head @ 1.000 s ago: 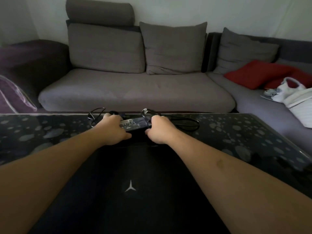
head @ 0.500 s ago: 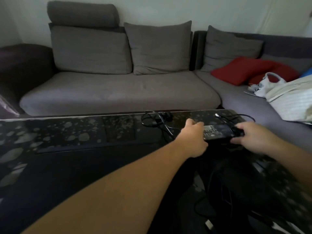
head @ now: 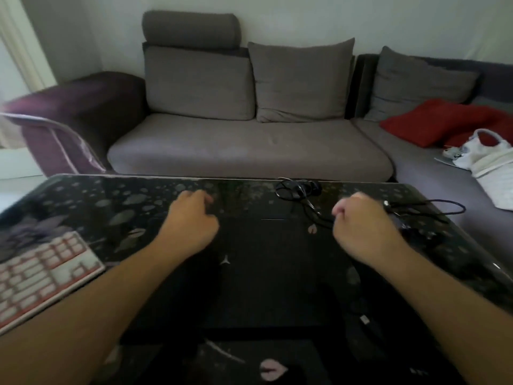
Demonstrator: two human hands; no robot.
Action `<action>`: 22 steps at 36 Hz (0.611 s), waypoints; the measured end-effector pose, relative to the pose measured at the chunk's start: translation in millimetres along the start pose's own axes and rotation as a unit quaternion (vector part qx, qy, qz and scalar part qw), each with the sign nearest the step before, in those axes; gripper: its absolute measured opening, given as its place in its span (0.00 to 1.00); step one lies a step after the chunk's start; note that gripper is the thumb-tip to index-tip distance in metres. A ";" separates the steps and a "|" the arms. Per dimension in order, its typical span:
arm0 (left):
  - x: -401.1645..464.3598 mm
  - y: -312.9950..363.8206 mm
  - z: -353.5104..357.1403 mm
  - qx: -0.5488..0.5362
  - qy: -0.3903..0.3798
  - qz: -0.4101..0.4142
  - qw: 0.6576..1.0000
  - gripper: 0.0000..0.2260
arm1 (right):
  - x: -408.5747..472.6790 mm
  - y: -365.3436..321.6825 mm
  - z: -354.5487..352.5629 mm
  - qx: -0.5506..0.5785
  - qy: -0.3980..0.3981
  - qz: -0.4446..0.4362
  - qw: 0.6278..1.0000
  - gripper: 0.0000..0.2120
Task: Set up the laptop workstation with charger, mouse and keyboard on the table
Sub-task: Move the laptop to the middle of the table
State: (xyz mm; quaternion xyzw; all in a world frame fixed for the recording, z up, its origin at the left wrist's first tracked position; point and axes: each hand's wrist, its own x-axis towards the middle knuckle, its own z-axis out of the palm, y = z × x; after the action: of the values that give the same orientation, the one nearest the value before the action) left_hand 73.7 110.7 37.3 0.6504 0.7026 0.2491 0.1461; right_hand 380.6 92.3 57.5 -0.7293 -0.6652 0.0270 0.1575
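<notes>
The closed black laptop [head: 249, 273] lies flat in the middle of the table, its small logo facing up. My left hand [head: 191, 220] hovers over its far left corner with curled fingers and nothing in it. Over the far right corner, my right hand [head: 363, 226] is a loose fist, also holding nothing. The black charger brick [head: 416, 233] rests on the table just right of that hand. Its cable [head: 433, 208] loops behind it, and a second coil [head: 294, 190] lies near the far edge. A white and pink keyboard [head: 41, 273] sits at the near left.
The glossy black table [head: 111, 207] has a leaf pattern and reflects the room. A grey corner sofa [head: 249, 151] stands right behind it, with red cushions [head: 438, 123] and a white bag [head: 488, 154] at the right. A purple armrest [head: 77, 107] is at the left.
Both hands have let go of the charger brick, which now lies on the table at the right. The hands have come back over the laptop, and the view has swung left.
</notes>
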 end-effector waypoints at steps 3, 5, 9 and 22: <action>-21.9 -51.5 -19.6 0.075 -0.025 -0.115 0.990 0.24 | -30.3 -40.3 39.8 0.079 -0.138 0.084 0.984 0.19; -38.5 -79.0 -23.3 0.093 -0.057 -0.157 0.982 0.29 | -48.0 -53.7 56.4 0.100 -0.187 0.174 0.962 0.26; -59.4 -111.8 -24.2 -0.030 -0.062 -0.182 0.981 0.33 | -64.2 -58.3 69.5 0.228 -0.145 0.261 0.927 0.30; -50.5 -125.9 -21.7 -0.212 -0.084 -0.210 0.951 0.37 | -55.4 -56.3 66.0 0.380 -0.116 0.295 0.869 0.37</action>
State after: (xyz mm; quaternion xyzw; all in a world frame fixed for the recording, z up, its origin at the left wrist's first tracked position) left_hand -38.1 53.6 -18.6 0.4610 0.7391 0.3005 0.3884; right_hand 303.7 54.6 0.5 -0.7670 -0.3707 0.4078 0.3287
